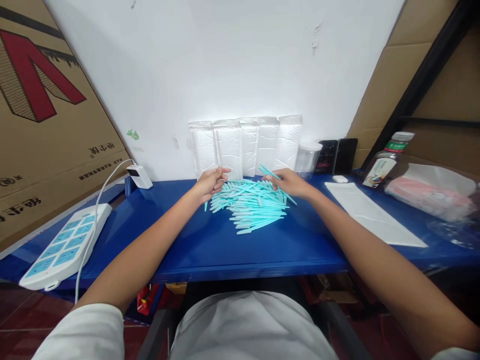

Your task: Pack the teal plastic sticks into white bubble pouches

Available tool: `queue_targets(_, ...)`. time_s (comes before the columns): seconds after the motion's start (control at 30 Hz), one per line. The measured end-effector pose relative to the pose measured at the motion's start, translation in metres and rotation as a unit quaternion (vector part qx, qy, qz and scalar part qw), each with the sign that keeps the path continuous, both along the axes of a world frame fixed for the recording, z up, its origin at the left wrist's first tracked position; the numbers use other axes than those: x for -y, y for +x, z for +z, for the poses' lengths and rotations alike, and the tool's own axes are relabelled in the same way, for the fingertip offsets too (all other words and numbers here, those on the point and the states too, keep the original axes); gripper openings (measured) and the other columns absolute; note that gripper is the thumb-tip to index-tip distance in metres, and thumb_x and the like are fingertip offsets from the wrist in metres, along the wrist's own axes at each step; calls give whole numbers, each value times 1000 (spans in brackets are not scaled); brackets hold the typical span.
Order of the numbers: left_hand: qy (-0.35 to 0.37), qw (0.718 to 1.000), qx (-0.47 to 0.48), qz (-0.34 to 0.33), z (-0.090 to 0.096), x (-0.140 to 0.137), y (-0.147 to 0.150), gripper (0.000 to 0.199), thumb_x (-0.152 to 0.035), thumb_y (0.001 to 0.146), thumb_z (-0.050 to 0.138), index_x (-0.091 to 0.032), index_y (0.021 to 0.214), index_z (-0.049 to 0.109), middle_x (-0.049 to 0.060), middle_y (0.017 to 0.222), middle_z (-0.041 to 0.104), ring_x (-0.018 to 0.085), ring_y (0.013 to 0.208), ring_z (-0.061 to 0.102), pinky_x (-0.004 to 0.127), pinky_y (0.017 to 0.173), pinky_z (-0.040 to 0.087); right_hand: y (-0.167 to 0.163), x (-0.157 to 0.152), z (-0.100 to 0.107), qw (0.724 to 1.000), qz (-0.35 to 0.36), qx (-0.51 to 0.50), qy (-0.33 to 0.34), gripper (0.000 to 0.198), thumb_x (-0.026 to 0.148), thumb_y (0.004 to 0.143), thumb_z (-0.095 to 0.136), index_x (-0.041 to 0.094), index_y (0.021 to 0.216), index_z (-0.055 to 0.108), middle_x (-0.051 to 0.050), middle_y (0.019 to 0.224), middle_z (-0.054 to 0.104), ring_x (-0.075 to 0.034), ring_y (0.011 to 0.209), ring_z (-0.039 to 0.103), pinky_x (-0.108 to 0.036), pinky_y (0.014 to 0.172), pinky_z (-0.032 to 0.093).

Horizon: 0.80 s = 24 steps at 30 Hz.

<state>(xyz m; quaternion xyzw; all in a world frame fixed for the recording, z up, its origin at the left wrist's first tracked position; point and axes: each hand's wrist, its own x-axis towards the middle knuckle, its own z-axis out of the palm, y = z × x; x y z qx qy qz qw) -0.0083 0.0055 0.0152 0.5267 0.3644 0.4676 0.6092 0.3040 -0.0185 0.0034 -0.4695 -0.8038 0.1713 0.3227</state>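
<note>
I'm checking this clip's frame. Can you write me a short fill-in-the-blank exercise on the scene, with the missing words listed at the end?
1. The hand with a stick jutting up from it is the person's ____ one.
2. The pile of sticks lies on a table coloured ____.
3. Behind the pile, white pouches lean against the ____.
4. The number of phones standing beside the jar is ____.

Missing words: right; blue; wall; two.
</note>
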Motion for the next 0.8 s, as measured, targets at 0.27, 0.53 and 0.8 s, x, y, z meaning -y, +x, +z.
queue_targets(0.27, 288, 899, -326, -58, -14, 5, 6, 34, -45, 99, 55, -17, 87, 68, 3, 74, 69, 16, 74, 60, 28, 75, 46, -12, 10, 1, 990, 33, -110, -82, 40, 56, 99, 52, 18, 105, 64, 2, 69, 61, -14, 59, 46, -28, 59, 37)
queue_targets(0.53, 293, 887, -354, -47, -18, 12, 15, 35, -52, 96, 60, -17, 97, 66, 7, 84, 79, 20, 83, 69, 31, 78, 48, -12, 13, 3, 991, 58, -116, -42, 48, 67, 86, 71, 20, 81, 65, -4, 77, 76, -14, 62, 53, -27, 59, 36)
queue_targets(0.8, 446, 808, -381, 57, -18, 12, 11, 28, -44, 98, 63, -20, 100, 76, 6, 100, 81, 21, 88, 72, 32, 79, 52, -12, 19, 12, 996, 21, -87, -30, 55, 67, 86, 68, 18, 62, 67, -1, 60, 59, -13, 58, 42, -30, 58, 28)
